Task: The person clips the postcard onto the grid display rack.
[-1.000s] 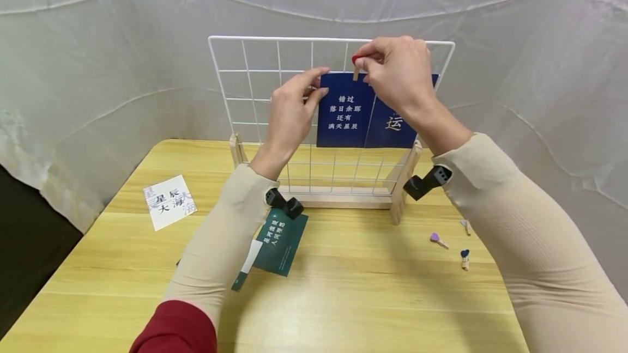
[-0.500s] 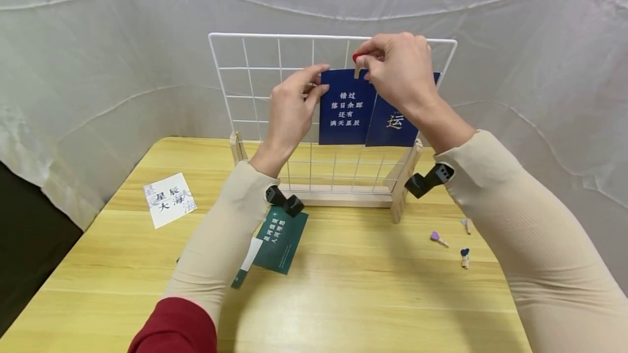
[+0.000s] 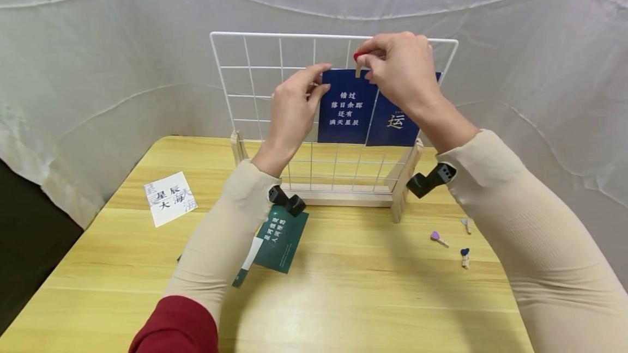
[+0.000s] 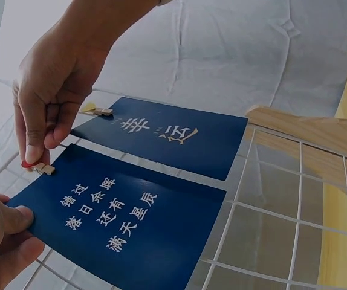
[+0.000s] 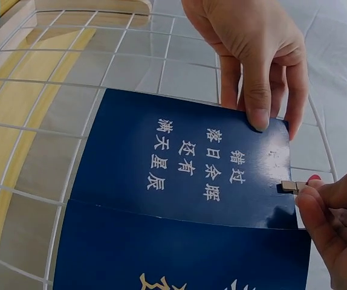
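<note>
A dark blue card with white lettering (image 3: 345, 108) hangs against the white wire grid (image 3: 255, 86). My left hand (image 3: 294, 105) pinches its upper left corner, thumb in front and fingers behind, as the right wrist view shows. At the card's top edge my right hand (image 3: 404, 72) pinches a small wooden clothespin (image 5: 291, 186) with a red top, its tip over the card. Beside it hangs a second blue card (image 4: 167, 133), held by a clothespin with a yellow top (image 4: 95, 110); in the head view my right hand covers part of it.
The grid stands in a wooden base (image 3: 338, 196). Loose heart-topped clothespins, one purple (image 3: 435, 236) and one dark blue (image 3: 465, 255), lie at the right. A white card (image 3: 170, 199) and a green card (image 3: 282, 238) lie at the left, the latter partly under my left arm.
Both hands keep their grips on the card and the clothespin. The whole view has shifted slightly; otherwise little has moved.
</note>
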Available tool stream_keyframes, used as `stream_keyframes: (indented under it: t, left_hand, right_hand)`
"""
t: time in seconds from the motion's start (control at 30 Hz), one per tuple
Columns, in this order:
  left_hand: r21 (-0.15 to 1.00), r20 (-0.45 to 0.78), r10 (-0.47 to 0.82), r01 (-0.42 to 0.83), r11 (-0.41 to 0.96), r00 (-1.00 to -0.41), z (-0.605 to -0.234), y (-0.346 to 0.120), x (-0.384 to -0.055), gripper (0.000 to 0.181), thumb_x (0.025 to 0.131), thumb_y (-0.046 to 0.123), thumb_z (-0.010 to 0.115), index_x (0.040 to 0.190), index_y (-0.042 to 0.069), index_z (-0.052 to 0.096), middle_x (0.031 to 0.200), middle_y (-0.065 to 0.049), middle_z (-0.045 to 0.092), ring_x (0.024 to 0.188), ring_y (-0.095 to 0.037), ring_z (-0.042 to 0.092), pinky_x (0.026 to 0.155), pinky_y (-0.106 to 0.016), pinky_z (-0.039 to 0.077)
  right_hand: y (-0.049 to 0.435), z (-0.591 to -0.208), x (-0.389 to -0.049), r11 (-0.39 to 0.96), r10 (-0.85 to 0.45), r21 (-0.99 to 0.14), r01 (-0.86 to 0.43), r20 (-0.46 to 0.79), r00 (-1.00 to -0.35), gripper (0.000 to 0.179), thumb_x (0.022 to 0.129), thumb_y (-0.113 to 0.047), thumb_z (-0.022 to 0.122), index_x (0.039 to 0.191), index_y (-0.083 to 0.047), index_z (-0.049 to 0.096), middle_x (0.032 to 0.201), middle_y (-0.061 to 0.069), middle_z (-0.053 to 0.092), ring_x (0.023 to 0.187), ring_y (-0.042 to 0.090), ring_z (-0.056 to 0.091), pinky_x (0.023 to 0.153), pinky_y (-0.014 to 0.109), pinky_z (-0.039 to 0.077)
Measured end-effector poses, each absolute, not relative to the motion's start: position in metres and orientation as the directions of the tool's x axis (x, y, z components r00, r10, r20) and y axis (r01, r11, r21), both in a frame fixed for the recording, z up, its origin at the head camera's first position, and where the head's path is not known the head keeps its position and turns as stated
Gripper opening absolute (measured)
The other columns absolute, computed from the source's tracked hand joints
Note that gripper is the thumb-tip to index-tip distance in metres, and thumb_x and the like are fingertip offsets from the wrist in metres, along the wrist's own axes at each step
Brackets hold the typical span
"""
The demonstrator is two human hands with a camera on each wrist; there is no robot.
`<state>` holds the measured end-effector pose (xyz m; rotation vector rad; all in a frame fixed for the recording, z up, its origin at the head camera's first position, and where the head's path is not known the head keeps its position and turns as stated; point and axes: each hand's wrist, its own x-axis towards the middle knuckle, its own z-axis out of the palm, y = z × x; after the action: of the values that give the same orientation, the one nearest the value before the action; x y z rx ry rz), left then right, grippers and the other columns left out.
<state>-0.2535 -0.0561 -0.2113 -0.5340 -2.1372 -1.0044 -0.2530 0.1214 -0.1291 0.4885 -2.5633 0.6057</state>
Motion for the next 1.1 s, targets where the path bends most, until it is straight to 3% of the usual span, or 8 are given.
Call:
stream_keyframes:
  t: [0.27,0.6,0.73,0.9,1.1]
  left_hand:
    - [0.424,0.774,0.074,0.601,0.677,-0.629,-0.213,-0.058,-0.248,0.030,0.096,0.017,0.064,0.124,0.008,0.066,0.101,-0.005,0.069,0.092,-0.014,0.067,0.079,-0.021,0.052]
    - [0.335,0.828,0.085,0.610,0.718,-0.554,-0.215,-0.060,-0.242,0.029,0.094,0.020,0.066,0.120,0.007,0.068,0.097,-0.006,0.071,0.083,-0.016,0.068,0.071,-0.030,0.054]
    - [0.330,0.825,0.088,0.601,0.728,-0.559,-0.215,-0.062,-0.242,0.030,0.094,0.022,0.067,0.120,0.008,0.068,0.095,-0.005,0.071,0.081,-0.017,0.067,0.068,-0.034,0.053]
    - [0.307,0.832,0.101,0.604,0.735,-0.545,-0.217,-0.064,-0.242,0.030,0.094,0.023,0.067,0.120,0.007,0.068,0.093,-0.005,0.069,0.079,-0.016,0.065,0.065,-0.033,0.052]
    - [0.305,0.839,0.101,0.616,0.727,-0.535,-0.216,-0.069,-0.242,0.029,0.093,0.021,0.068,0.118,0.007,0.069,0.091,-0.005,0.070,0.076,-0.017,0.064,0.065,-0.033,0.051]
  right_hand:
    - [0.121,-0.131,-0.249,0.837,-0.241,-0.338,-0.430,0.479,-0.844,0.028,0.102,-0.029,0.054,0.118,-0.017,0.073,0.105,0.002,0.073,0.078,0.009,0.069,0.071,0.026,0.051]
    - [0.127,-0.133,-0.237,0.811,-0.270,-0.330,-0.483,0.522,-0.809,0.030,0.103,-0.023,0.052,0.125,-0.011,0.068,0.110,0.008,0.071,0.082,0.016,0.072,0.073,0.031,0.056]
    - [0.130,-0.135,-0.234,0.798,-0.279,-0.320,-0.511,0.556,-0.783,0.029,0.103,-0.023,0.053,0.123,-0.011,0.069,0.110,0.007,0.071,0.080,0.017,0.072,0.075,0.033,0.056]
    - [0.136,-0.138,-0.231,0.798,-0.278,-0.305,-0.520,0.578,-0.767,0.027,0.102,-0.023,0.054,0.119,-0.011,0.071,0.104,0.006,0.073,0.075,0.013,0.070,0.073,0.028,0.056]
    - [0.143,-0.142,-0.227,0.786,-0.275,-0.324,-0.526,0.579,-0.768,0.025,0.101,-0.020,0.056,0.117,-0.010,0.072,0.098,0.006,0.074,0.073,0.013,0.069,0.065,0.015,0.050]
